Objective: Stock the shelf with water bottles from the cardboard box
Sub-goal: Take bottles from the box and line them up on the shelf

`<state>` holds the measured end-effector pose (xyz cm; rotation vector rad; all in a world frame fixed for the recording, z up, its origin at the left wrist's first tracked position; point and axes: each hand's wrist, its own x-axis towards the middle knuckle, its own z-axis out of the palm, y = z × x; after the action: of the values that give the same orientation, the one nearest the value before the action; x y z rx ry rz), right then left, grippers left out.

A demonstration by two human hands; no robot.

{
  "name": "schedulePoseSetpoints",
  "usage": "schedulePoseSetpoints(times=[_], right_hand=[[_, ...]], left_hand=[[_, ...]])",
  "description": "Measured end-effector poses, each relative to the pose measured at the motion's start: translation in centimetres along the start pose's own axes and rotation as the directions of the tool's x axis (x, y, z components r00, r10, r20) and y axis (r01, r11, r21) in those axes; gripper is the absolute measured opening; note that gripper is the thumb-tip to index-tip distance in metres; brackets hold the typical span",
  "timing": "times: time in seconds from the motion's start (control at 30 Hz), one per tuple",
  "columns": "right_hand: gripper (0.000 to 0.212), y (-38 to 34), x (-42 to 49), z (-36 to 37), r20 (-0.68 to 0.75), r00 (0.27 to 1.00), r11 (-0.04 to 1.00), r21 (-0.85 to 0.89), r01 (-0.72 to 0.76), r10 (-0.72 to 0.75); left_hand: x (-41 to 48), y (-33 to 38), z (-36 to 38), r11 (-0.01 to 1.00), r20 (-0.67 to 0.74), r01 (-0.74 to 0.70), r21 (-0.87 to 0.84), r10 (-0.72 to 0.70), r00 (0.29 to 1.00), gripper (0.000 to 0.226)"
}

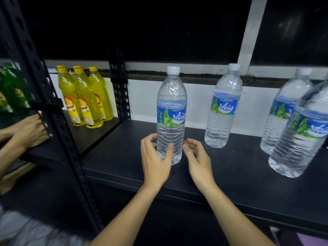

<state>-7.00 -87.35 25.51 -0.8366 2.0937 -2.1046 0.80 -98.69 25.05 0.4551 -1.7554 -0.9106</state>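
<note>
the water bottle [171,110] stands upright on the black shelf [124,157], near the front edge. my left hand [155,160] is curved loosely about its lower part, thumb [169,150] laid on the front; i cannot tell whether i am truly gripping it or only touching. my right hand [197,157] is wide and relaxed just beside the bottle's right side, not touching it. the worry i see is a topple: the bottle is tall, narrow and full, so a thumb that drags as the left hand comes away, or a knock from the right fingers, could tip it forward off the edge toward me. the next bottle [222,110] is well apart, behind and to the right, so a domino fall seems unlikely there. the two bottles [300,139] at the far right stand close together, and one nudged would likely take the other. another person's hand [30,132] rests on the neighbouring shelf [92,135] by the yellow bottles [85,98], and a jolt to the shared post [58,110] could shake everything. the cardboard box is not in view.
</note>
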Motion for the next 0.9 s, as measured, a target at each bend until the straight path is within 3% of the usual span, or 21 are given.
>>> schedulePoseSetpoints(times=[0.2,0.3,0.53,0.73,0.9], right_hand=[[0.035,-0.09,0.31,0.01,0.18,0.984,1.0,0.01,-0.001,-0.001],[0.056,-0.09,0.52,0.12,0.195,0.981,1.0,-0.008,-0.014,0.015],[0.03,-0.35,0.32,-0.32,0.22,0.975,0.994,-0.106,0.035,-0.011],[0.04,-0.26,0.14,-0.25,0.252,0.968,1.0,-0.002,-0.011,0.011],[0.07,-0.12,0.48,-0.2,0.201,0.979,0.999,-0.041,-0.011,0.019]], left_hand=[[0.15,-0.12,-0.16,1.0,0.056,0.026,-0.005,-0.026,0.998,0.054],[0.23,-0.06,-0.29,0.998,0.104,0.054,-0.017,-0.052,0.993,0.061],[0.45,0.08,-0.36,0.991,0.159,0.128,0.034,-0.131,0.979,0.085],[0.38,0.12,-0.45,0.987,0.194,0.159,-0.033,-0.15,0.97,0.068],[0.61,-0.03,-0.59,0.973,0.28,0.205,-0.102,-0.17,0.945,0.059]])
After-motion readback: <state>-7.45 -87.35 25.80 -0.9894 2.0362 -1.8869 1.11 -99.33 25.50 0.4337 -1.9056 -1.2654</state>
